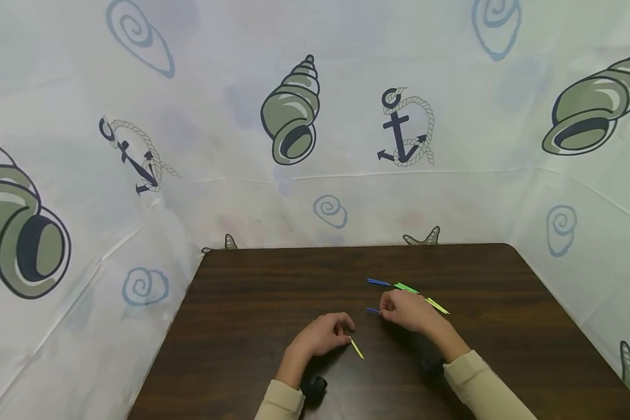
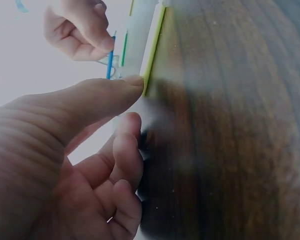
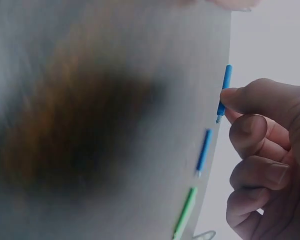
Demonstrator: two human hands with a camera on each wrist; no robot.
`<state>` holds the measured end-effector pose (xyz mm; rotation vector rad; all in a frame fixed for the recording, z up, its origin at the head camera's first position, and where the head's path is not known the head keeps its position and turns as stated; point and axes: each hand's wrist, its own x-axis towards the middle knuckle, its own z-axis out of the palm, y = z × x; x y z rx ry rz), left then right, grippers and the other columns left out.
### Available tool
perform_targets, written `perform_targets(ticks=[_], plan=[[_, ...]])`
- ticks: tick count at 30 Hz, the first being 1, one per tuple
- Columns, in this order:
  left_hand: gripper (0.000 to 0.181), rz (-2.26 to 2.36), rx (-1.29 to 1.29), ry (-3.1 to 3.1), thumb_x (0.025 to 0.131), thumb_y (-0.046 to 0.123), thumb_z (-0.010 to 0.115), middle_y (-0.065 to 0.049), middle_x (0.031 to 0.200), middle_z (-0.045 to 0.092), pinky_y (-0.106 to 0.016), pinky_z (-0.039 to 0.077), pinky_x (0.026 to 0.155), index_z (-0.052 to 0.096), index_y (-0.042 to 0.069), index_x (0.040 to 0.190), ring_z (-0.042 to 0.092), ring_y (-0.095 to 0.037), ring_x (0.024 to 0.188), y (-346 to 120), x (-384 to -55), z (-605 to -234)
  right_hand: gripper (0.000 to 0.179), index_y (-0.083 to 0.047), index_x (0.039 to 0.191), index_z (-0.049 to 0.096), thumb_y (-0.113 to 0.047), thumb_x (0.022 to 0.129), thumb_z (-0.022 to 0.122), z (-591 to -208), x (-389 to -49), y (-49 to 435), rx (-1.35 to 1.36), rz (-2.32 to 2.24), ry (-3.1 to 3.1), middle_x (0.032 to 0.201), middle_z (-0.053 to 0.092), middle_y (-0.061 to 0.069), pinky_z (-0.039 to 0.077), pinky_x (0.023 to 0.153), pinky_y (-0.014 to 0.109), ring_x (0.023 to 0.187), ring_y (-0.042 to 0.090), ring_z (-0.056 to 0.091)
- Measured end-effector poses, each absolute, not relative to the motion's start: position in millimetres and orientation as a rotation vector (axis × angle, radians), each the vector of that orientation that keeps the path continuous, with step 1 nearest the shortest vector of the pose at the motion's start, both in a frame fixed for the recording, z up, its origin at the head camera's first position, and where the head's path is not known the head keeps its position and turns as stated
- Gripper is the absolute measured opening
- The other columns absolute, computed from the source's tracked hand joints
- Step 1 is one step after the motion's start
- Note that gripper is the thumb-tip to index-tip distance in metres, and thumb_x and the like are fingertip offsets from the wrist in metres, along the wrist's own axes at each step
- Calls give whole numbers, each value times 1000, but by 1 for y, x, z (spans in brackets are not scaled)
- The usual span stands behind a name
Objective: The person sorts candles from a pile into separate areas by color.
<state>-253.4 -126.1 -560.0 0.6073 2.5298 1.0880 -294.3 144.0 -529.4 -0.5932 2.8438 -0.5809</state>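
My right hand (image 1: 406, 309) pinches a short blue stick (image 3: 227, 76) between thumb and fingers; it has a narrow, pale tip. Beyond that hand lie blue sticks (image 1: 379, 282), green sticks (image 1: 408, 288) and yellow sticks (image 1: 438, 306), placed end to end in a slanting row. My left hand (image 1: 322, 335) is low over the table, its thumb tip touching the upper end of a single yellow stick (image 1: 357, 349). In the left wrist view the thumb lies against that yellow stick (image 2: 154, 47), while the other fingers are loosely bent below.
The dark wood-grain table (image 1: 252, 286) has rounded far corners. A pale cloth (image 1: 346, 128) printed with shells and anchors hangs behind it and at both sides. A black device (image 1: 315, 389) sits under the left wrist.
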Motion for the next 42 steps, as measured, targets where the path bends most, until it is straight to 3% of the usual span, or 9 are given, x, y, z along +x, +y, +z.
perform_targets(ticks=[12, 24, 42], plan=[[6, 1015, 619, 2604, 100, 18, 78, 10, 76, 61, -25, 42, 60, 73, 22, 98, 50, -5, 62, -121, -253, -564, 10, -19, 99, 76, -23, 104, 69, -516, -336, 168, -580, -616, 2823, 82, 68, -7, 43, 60, 32, 66, 12, 54], [6, 986, 606, 2643, 101, 21, 77, 12, 77, 60, -26, 43, 63, 73, 23, 98, 51, -5, 64, -121, -253, -567, 15, -10, 107, 78, -21, 106, 67, -516, -370, 173, -586, -732, 2724, 99, 75, 2, 50, 71, 36, 79, 16, 60], [8, 968, 573, 2666, 102, 26, 76, 12, 79, 62, -27, 45, 65, 72, 28, 95, 54, -5, 67, -120, -255, -568, 18, 0, 95, 73, -4, 104, 58, -523, -408, 165, -710, -835, 2528, 84, 66, 3, 43, 70, 32, 67, 13, 46]])
